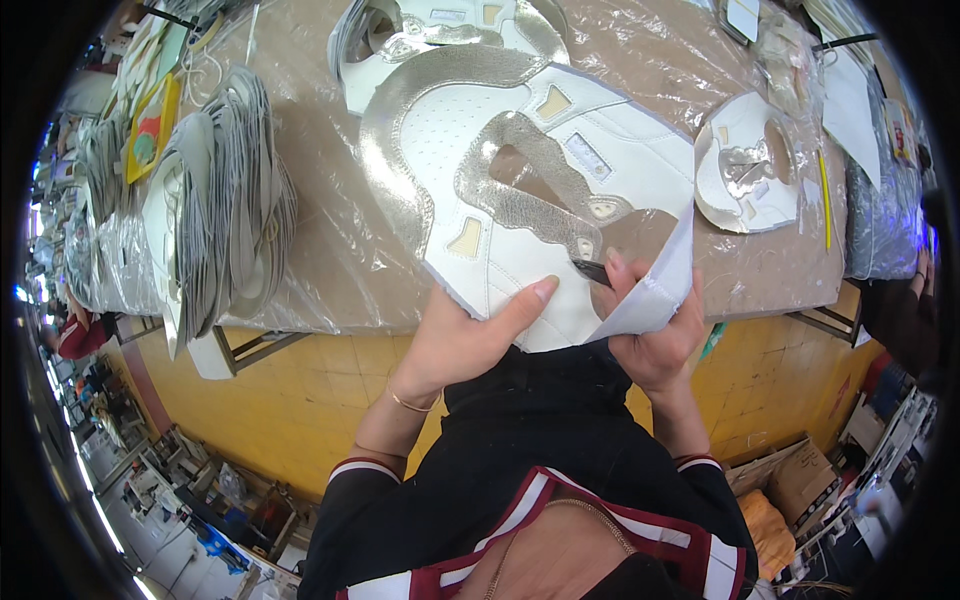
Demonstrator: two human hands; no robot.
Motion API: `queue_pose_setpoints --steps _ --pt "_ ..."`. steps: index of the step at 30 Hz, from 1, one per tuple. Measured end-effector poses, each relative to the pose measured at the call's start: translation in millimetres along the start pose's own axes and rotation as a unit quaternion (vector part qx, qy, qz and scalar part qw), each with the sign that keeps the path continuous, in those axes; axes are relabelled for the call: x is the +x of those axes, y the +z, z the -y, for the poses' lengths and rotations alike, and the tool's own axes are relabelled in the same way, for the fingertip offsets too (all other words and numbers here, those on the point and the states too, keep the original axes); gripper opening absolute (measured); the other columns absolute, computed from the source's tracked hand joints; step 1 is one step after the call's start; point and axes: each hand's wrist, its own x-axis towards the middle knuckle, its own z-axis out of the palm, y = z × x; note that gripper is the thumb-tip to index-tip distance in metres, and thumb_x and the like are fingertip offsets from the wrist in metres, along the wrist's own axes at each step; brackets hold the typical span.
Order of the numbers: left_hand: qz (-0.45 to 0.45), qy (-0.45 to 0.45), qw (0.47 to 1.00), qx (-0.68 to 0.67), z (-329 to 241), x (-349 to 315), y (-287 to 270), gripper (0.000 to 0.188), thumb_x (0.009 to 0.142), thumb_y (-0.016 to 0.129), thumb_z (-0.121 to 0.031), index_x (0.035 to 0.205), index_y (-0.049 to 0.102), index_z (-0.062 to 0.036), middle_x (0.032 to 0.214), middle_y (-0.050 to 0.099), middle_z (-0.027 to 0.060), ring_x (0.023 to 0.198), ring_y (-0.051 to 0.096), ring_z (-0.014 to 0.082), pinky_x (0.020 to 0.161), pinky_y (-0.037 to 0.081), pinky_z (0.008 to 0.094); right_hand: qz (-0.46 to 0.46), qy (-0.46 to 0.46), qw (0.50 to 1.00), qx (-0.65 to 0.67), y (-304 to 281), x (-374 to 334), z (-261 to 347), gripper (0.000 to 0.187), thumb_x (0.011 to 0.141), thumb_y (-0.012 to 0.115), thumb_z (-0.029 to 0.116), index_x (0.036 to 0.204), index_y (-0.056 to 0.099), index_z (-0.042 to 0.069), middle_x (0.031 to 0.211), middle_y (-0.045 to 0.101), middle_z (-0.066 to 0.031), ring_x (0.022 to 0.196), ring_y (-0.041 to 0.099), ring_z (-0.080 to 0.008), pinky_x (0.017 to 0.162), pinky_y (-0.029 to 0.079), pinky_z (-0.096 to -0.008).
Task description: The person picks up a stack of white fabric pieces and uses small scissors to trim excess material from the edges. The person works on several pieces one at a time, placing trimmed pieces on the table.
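White leather shoe upper (520, 190) | held between both hands | table (330, 250) edge

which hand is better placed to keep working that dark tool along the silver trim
Right. The right hand already holds the dark tool at the silver trim, while the left hand is busy gripping the white upper's near edge.

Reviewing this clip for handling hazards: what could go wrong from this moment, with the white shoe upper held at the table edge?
The right hand presses a small dark tool against the white and silver shoe upper close to its own fingertips and near the left hand's thumb; a slip might nick a finger or scratch the leather. The upper overhangs the table edge, so it might slide off.
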Motion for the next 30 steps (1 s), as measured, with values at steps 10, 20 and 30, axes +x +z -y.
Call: queue_pose_setpoints --steps 10,20,30 --pt "0.018 0.006 1.0 -0.006 -3 7 -6 0.031 0.086 0.067 -0.008 0.114 0.058 0.0016 0.103 0.064 0.0063 0.093 0.059 0.0118 0.078 0.05 0.0271 -0.04 -0.024 0.999 0.013 9 7 -7 0.038 0.065 0.077 0.006 0.102 0.072 0.006 0.082 0.064 -0.0022 0.069 0.056 -0.0174 0.06 0.03 -0.0318" --pt "0.046 -0.077 0.977 -0.194 12 22 -19 0.056 0.078 0.067 -0.003 0.129 0.044 0.0075 0.104 0.064 0.0179 0.091 0.067 0.0272 0.08 0.055 0.0379 -0.029 0.116 0.918 0.379 23 -1 -14 0.045 0.075 0.056 -0.005 0.12 0.06 -0.003 0.106 0.057 -0.0146 0.087 0.059 -0.0197 0.077 0.048 -0.0304" --pt "0.077 -0.089 0.97 -0.214 15 19 -9 0.058 0.076 0.069 -0.007 0.128 0.046 0.0055 0.111 0.06 0.0158 0.096 0.064 0.0235 0.083 0.053 0.0346 0.003 0.107 0.928 0.357 29 1 -4 0.036 0.092 0.062 0.023 0.122 0.061 0.004 0.104 0.055 -0.0126 0.085 0.06 -0.0165 0.071 0.051 -0.0267"
